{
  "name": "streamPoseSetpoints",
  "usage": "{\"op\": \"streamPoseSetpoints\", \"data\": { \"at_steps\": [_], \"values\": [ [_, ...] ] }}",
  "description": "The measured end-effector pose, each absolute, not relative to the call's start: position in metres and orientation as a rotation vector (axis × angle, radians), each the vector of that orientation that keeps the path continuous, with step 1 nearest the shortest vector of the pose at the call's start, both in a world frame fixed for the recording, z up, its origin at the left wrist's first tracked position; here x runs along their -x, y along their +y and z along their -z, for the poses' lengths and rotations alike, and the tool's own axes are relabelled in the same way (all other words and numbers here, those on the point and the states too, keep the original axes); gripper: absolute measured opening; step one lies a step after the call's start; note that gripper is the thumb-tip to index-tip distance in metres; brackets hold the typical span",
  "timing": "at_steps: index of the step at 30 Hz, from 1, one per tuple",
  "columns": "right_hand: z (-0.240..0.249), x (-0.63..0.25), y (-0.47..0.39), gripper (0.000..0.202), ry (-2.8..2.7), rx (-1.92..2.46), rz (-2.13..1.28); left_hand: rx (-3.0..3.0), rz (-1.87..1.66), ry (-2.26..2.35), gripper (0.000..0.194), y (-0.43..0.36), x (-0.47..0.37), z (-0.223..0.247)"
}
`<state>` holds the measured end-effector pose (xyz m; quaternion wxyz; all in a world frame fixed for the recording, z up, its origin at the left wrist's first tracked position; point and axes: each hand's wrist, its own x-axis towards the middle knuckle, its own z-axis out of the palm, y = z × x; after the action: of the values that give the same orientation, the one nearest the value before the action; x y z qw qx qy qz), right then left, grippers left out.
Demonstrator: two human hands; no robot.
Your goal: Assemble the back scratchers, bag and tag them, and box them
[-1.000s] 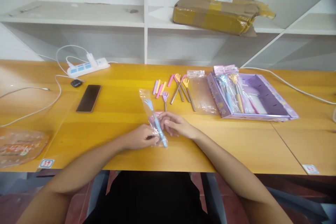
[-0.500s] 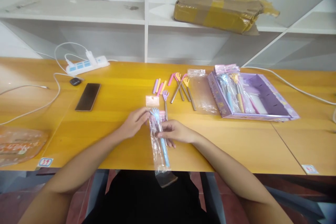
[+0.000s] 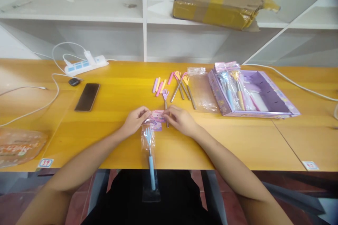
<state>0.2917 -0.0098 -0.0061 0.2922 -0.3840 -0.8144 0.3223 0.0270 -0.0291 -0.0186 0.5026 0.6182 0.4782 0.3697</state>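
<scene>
A small back scratcher (image 3: pixel 151 168) with a pale blue claw and handle lies inside a clear plastic bag (image 3: pixel 144 147), which hangs down past the table's front edge. At the bag's top is a pink printed header (image 3: pixel 157 116). My left hand (image 3: pixel 136 119) pinches its left end. My right hand (image 3: pixel 181 120) pinches the right end, fingers closed. Below it, a pink and purple card (image 3: pixel 156 126) shows, partly covered. A purple-clawed scratcher (image 3: pixel 165 95) without a handle sleeve lies just beyond, its metal rod running close to my right fingertips.
Coloured handle sleeves (image 3: pixel 159 86) and several loose scratchers (image 3: pixel 182 84) lie farther back, beside clear bags (image 3: pixel 203 93). A purple display box (image 3: pixel 274 95) holds bagged scratchers at right. To the left are a phone (image 3: pixel 87 97) and a power strip (image 3: pixel 87 64). A carton (image 3: pixel 216 7) sits above.
The bagged blue scratcher has dropped toward me and hangs straighter. My right hand has left its handle and moved up to the header's right end; my left hand has shifted slightly left.
</scene>
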Motion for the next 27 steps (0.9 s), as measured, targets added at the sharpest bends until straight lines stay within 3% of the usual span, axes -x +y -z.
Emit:
{"op": "streamPoseSetpoints", "data": {
  "at_steps": [2,6,14,21,27],
  "values": [
    [0.013,-0.294,-0.005,0.026,-2.258,1.049,-0.622,-1.5,-0.861,1.131,0.041,-0.031,-0.028,0.019],
    [0.027,-0.29,-0.005,0.035,-2.375,1.13,-0.498,-1.52,-0.798,1.02,0.041,-0.036,-0.031,0.016],
    [0.025,-0.287,-0.006,0.022,-2.308,1.107,-0.682,-1.788,-0.63,0.992,0.068,-0.049,-0.032,0.006],
    [0.026,-0.287,-0.003,0.023,-2.105,1.094,-0.962,-1.838,-0.671,1.08,0.028,-0.044,-0.034,0.006],
    [0.024,-0.289,-0.004,0.029,-1.996,1.118,-0.988,-1.757,-0.733,1.084,0.034,-0.043,-0.032,0.005]
  ]
}}
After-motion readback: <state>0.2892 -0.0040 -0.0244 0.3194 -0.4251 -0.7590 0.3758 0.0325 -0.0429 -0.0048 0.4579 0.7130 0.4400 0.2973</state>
